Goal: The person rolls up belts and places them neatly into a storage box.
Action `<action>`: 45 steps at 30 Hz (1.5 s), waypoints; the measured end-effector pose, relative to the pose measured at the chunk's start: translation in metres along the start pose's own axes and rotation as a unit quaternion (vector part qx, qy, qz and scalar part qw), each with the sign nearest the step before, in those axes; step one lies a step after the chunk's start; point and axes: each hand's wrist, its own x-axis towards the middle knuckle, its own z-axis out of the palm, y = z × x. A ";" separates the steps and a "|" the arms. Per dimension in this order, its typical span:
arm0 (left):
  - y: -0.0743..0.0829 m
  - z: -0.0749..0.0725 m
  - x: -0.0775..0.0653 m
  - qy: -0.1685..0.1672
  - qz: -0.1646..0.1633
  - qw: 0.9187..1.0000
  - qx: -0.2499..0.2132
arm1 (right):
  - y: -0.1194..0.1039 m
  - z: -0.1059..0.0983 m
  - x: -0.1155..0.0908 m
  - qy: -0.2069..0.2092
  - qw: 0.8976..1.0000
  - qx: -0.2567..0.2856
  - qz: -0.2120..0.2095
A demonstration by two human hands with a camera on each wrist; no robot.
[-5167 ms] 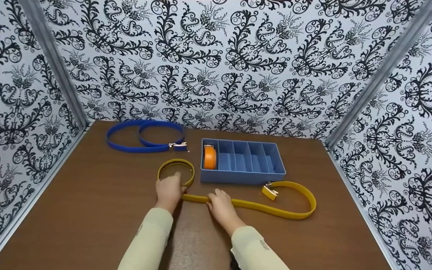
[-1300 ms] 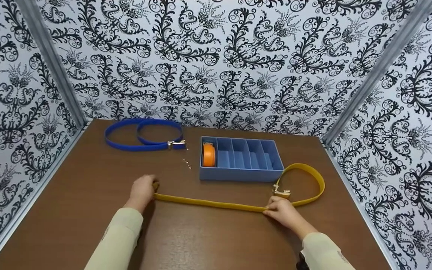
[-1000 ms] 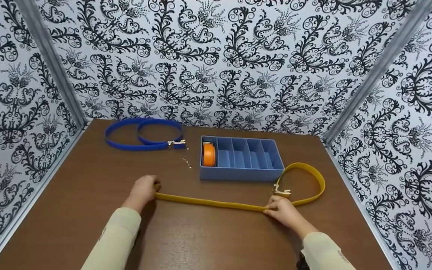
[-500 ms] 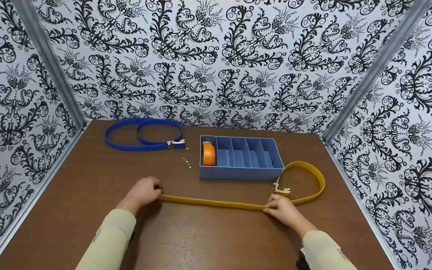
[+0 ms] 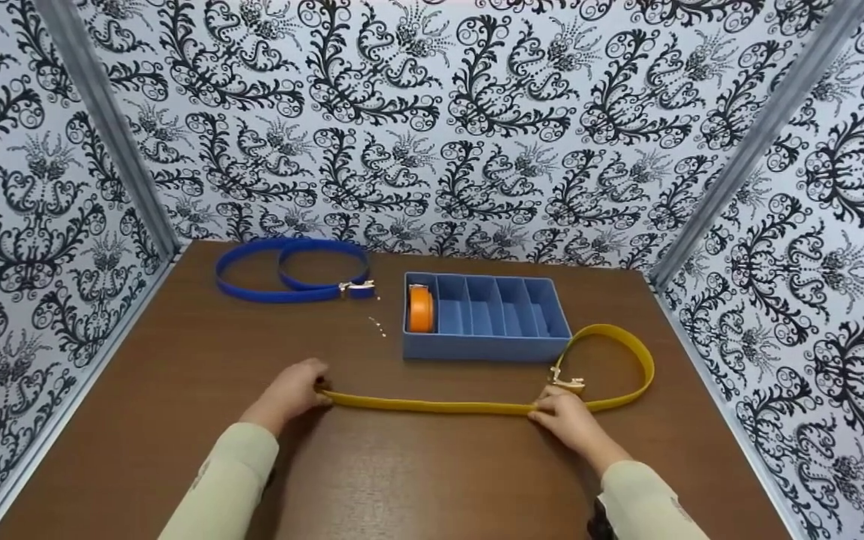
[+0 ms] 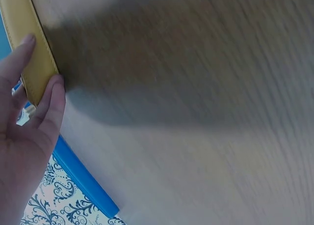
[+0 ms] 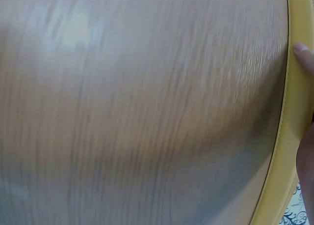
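A yellow belt (image 5: 432, 406) runs nearly straight between both hands along the wooden table. My left hand (image 5: 298, 386) pinches its left end; in the left wrist view the thumb and fingertips lie on either side of the stitched yellow strap (image 6: 39, 63). Further right, my right hand (image 5: 571, 420) pinches the belt between thumb and fingers, just below its metal buckle (image 5: 567, 381). Beyond that hand the rest of the belt curves round in a loop (image 5: 648, 364) back to the buckle. The right wrist view shows the thumb on the flat of the strap (image 7: 294, 102).
Behind the belt stands a blue compartment box (image 5: 484, 347), a rolled orange belt (image 5: 421, 310) in its leftmost section. A blue belt (image 5: 278, 296) with a metal buckle lies looped at the back left. Small white specks (image 5: 377, 326) dot the table (image 5: 402, 480). Patterned walls enclose it.
The yellow belt's left loop has been drawn out straight as the hands moved apart. Since one second ago my left hand has shifted slightly right and nearer; the right hand stays.
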 end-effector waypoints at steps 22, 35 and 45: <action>0.010 0.008 0.010 0.028 -0.048 0.998 0.025 | -0.105 0.060 0.026 -0.015 0.989 -0.129 -0.072; 0.030 0.030 0.009 0.043 0.014 0.998 0.032 | -0.115 0.075 0.027 -0.066 0.992 -0.102 -0.029; 0.064 0.047 0.018 0.053 0.096 0.993 0.035 | -0.124 0.073 0.032 -0.110 0.990 -0.087 -0.025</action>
